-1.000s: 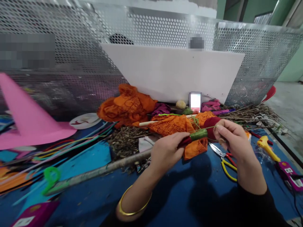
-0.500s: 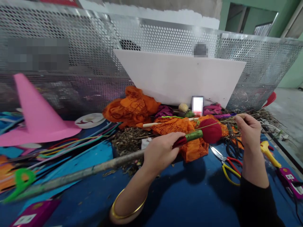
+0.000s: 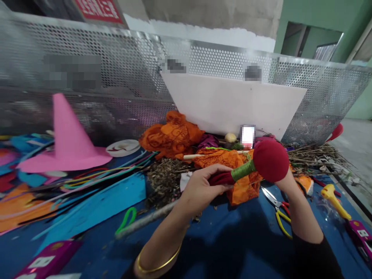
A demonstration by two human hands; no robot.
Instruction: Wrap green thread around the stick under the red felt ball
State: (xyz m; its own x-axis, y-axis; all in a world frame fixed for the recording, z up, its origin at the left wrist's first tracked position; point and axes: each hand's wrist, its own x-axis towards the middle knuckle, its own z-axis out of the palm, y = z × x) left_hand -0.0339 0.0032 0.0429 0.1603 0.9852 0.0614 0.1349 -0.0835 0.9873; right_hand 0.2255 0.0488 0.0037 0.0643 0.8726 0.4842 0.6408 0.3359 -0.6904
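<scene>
Backdrop: perforated metal screen (image 3: 203,58) stands along the far edge of the blue table (image 3: 232,248), with a white board (image 3: 232,104) leaning against it.
Left hand: the left hand (image 3: 200,188) is closed around the dark red cloth handle (image 3: 221,179) of a stick-like piece, held above the middle of the table; a gold bangle (image 3: 158,263) sits on that forearm.
Held piece: the handle runs up and to the right into a band of wound green thread (image 3: 243,170), which ends in a round red cloth ball (image 3: 270,161).
Right hand: the right hand (image 3: 283,182) is behind and under the red ball, mostly hidden by it; whether its fingers are curled or spread cannot be told. A black sleeve (image 3: 316,259) covers that arm.
Behind the piece: crumpled orange patterned cloth (image 3: 174,137) lies toward the far edge, and more of it lies just under the held piece.
Right side: scissors with red and yellow handles (image 3: 279,211) lie on the table near the right forearm; a yellow glue gun (image 3: 334,195) lies further toward the right edge, and a heap of dry twigs (image 3: 314,153) lies by the far right corner.
Left side: a pink paper cone hat (image 3: 65,135) stands toward the far left, a white tape roll (image 3: 123,147) lies beside it, and coloured paper strips (image 3: 95,182) spread across the table in front.
Near edge: a green pipe cleaner loop (image 3: 126,221) lies left of the left forearm.
</scene>
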